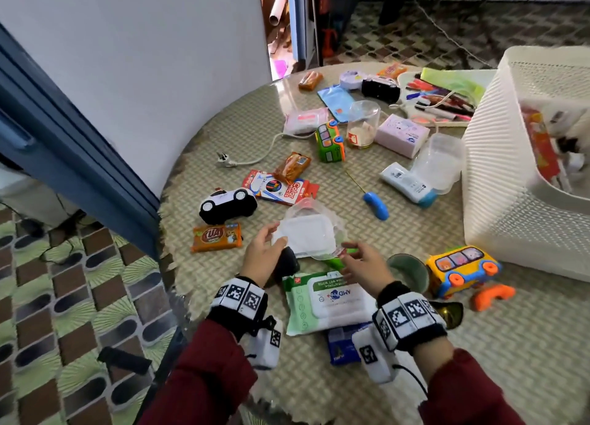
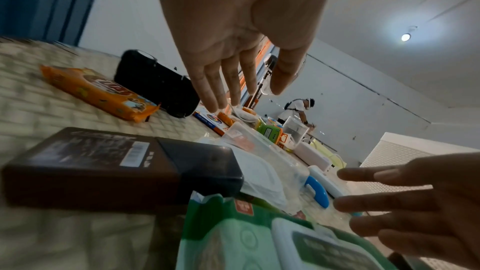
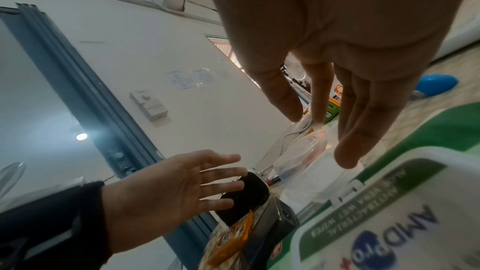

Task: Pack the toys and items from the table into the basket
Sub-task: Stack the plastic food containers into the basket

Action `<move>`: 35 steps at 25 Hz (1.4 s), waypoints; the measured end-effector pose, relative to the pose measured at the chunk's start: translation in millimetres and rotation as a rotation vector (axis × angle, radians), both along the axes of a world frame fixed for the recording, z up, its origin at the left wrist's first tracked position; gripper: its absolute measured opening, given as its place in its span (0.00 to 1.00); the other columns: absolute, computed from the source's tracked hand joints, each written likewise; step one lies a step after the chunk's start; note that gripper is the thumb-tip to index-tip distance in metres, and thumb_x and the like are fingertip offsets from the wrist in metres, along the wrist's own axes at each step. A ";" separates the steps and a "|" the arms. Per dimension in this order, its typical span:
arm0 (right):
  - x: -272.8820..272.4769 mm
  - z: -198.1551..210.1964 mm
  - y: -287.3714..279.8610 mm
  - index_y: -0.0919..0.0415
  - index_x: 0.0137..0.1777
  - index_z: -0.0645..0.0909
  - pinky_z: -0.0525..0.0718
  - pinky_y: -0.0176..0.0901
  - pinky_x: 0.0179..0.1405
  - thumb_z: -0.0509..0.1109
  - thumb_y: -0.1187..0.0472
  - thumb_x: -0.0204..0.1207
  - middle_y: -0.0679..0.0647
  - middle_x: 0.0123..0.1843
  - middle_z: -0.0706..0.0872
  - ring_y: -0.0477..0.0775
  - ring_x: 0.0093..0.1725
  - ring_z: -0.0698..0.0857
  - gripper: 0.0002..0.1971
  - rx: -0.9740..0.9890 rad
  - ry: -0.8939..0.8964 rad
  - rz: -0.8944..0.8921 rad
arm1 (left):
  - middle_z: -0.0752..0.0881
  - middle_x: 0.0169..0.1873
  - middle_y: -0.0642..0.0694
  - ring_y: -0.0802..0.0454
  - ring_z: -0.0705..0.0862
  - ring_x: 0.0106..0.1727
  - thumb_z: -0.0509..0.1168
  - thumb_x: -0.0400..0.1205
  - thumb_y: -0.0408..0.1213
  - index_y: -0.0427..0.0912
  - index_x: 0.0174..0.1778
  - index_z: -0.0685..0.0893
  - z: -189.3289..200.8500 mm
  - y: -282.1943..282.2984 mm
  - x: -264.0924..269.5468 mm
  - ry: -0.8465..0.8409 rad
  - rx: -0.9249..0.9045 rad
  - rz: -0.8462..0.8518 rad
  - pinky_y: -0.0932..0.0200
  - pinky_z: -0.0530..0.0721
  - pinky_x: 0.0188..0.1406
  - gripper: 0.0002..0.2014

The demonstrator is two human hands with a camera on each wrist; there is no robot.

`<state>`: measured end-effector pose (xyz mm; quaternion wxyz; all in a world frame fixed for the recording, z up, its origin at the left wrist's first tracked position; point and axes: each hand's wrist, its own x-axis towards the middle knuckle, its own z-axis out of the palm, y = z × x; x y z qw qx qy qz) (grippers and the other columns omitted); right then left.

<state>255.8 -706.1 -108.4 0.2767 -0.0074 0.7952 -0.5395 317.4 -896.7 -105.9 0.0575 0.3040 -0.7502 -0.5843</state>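
Head view shows the left hand [image 1: 263, 254] and right hand [image 1: 364, 265] both spread with straight fingers, holding nothing, on either side of a clear plastic packet [image 1: 311, 233] lying on the round woven-mat table [image 1: 223, 143]; the white mesh basket [image 1: 510, 156] stands at the table's right edge, some items already inside. Only the left wrist view shows a dark box [image 2: 109, 163] beside the green wet wipes pack [image 2: 233, 243], and a person bending far across the room. White walls, a blue door frame and patterned floor tiles surround the table.
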 end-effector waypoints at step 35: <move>13.8 43.2 158.7 0.54 0.43 0.75 0.83 0.55 0.50 0.72 0.58 0.75 0.57 0.43 0.82 0.57 0.45 0.83 0.07 -0.286 0.229 -0.475 | 0.84 0.45 0.43 0.49 0.82 0.49 0.61 0.85 0.38 0.37 0.54 0.78 52.5 164.1 25.3 0.241 0.400 0.121 0.52 0.82 0.52 0.08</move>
